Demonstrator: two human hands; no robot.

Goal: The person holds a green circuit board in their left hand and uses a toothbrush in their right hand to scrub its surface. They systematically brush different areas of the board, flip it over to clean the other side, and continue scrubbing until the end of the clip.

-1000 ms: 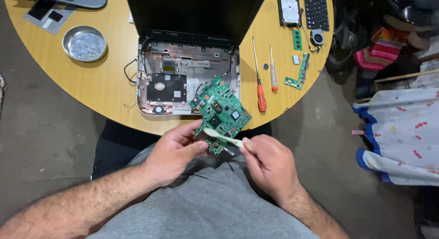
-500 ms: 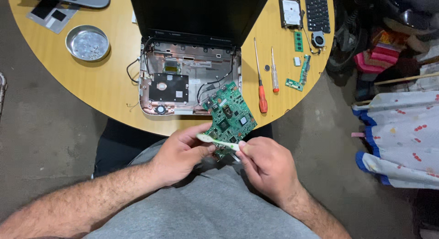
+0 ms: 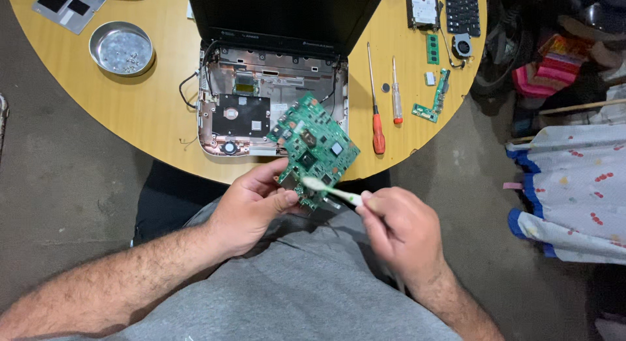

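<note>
Left hand (image 3: 251, 207) pinches green circuit board (image 3: 313, 145) by lower edge; right hand (image 3: 401, 227) fingers grip toothbrush (image 3: 329, 190). Board looks light, stiff, fragile: edge hold safest.

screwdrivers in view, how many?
2, both on the table right of the open laptop: the longer screwdriver with red handle and, just right of it, the shorter screwdriver. None seems hidden.

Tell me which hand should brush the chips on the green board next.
Right. The right hand already holds the toothbrush, bristles at the board. The left hand grips the board's lower edge, steadying it.
</note>
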